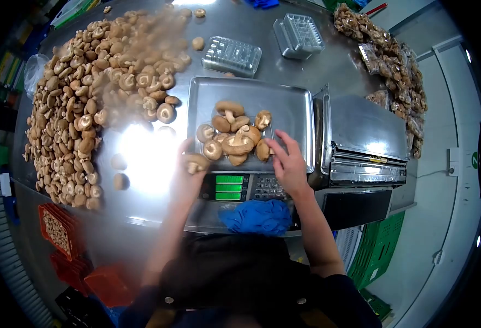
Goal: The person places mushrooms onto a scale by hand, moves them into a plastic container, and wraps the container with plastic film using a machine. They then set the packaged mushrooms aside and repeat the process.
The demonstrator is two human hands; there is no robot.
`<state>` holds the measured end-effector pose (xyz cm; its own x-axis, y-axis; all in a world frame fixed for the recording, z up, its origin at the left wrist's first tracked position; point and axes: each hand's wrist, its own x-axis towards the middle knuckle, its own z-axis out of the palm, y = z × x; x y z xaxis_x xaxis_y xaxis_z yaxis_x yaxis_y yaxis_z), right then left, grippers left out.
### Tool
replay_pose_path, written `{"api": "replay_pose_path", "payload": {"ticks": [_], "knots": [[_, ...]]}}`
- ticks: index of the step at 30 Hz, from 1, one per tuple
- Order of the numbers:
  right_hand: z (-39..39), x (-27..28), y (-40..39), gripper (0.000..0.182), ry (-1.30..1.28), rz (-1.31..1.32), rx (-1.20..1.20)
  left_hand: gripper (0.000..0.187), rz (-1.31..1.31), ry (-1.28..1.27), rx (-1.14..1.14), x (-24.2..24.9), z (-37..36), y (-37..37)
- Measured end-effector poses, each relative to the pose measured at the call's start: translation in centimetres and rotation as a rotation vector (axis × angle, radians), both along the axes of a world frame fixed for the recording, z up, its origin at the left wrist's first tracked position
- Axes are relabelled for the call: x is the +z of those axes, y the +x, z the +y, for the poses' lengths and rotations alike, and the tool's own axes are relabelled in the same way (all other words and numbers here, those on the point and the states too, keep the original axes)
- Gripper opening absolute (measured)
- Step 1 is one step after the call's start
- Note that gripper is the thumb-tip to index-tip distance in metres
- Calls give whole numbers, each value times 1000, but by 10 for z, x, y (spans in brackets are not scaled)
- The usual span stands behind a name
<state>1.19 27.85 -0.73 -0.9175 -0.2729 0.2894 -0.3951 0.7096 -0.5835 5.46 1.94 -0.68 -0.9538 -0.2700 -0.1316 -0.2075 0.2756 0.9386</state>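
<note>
My left hand [184, 177], blurred by haze on the lens, is closed around a brown shiitake mushroom [197, 162] at the left front of the scale's metal pan [295, 104]. On the pan, several shiitake mushrooms [237, 144] lie piled, caps and stems facing various ways. Beneath them a clear plastic punnet shows only in part. My right hand [289, 167] is at the pile's right side with fingers apart; a fingertip touches or nearly touches the rightmost mushroom [263, 150]. Below the pan, the scale's display [229, 187] glows green beside a keypad.
A large heap of shiitake [68, 120] covers the table's left. Empty clear punnets [232, 56] and a stack of them [299, 37] stand behind the pan. A wrapping machine [366, 131] is on the right, bagged mushrooms [396, 71] beyond. Crumpled blue plastic [257, 217] lies in front.
</note>
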Motion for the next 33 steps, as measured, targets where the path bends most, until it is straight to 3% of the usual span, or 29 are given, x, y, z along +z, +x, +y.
{"api": "replay_pose_path", "payload": {"ticks": [1,4,6,11,12,13,14,16,19,20,21,22,24,26,28,31,33], "knots": [[0,-1,1,53,3,27,34,62,76,-93,13,-8,-5,5],[-3,-3,0,43,-72,91,27,60,70,-22,75,-15,-24,23],[0,-11,2,38,-161,70,1,58,49,187,78,-10,-31,36],[-22,-2,22,51,-648,27,-188,55,-27,773,-54,20,-35,58],[-37,15,29,51,-634,16,-97,54,-17,857,-81,24,-34,61],[-52,29,37,52,-621,6,-7,73,-31,983,-116,19,-35,66],[-70,34,45,55,-555,5,100,72,-90,1121,-224,19,-38,71],[-107,39,60,52,-394,20,245,70,-142,1279,-69,27,-34,81],[-147,31,76,52,-271,-65,340,66,-145,955,108,16,-50,97],[-154,33,79,54,-246,-105,370,61,-141,933,150,7,-63,101],[-155,37,82,42,-223,-133,428,57,-138,911,192,-3,-76,105],[-153,37,82,39,-228,-78,467,55,-121,1056,272,-3,-86,106],[-143,35,75,34,-236,29,548,51,-167,587,290,-39,-124,104],[-116,40,40,30,-265,43,327,44,-160,11,261,-102,-172,113],[-91,58,-9,30,-220,72,107,52,-136,-521,152,-66,-160,105],[-63,57,-77,35,-4,109,-83,68,-274,-958,226,-33,-138,87],[-60,42,-108,40,184,99,-100,76,27,-813,179,-30,-132,74]]}}
